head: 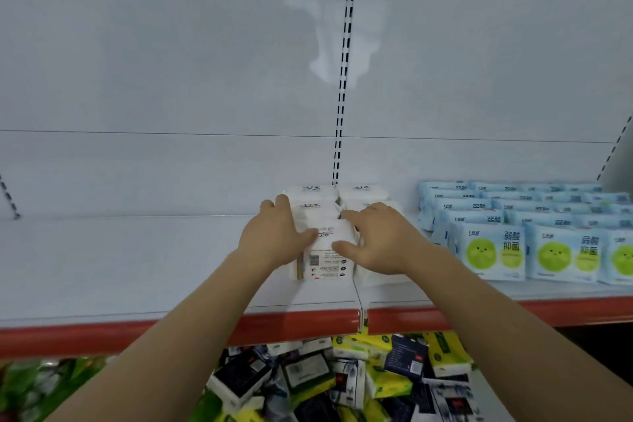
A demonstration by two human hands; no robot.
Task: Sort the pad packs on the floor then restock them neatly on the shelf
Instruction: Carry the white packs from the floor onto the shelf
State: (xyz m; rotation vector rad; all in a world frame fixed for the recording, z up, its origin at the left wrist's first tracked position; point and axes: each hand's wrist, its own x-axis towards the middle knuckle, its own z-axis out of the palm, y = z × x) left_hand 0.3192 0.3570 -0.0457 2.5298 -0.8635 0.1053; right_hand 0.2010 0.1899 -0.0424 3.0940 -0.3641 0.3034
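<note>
A white pad pack (325,259) with a barcode on its front stands at the front of a small block of white packs (363,193) in the middle of the white shelf (137,260). My left hand (274,236) grips the pack's left side, thumb across its top. My right hand (380,240) holds its right side, thumb on the front and fingers on top. Rows of light-blue packs with green round faces (493,250) stand on the shelf to the right.
The shelf has a red front lip (102,336) and a slotted upright (342,79) in its white back wall. Below the shelf lies a jumble of yellow, black and white packs (342,380). Green packaging (41,384) shows at lower left.
</note>
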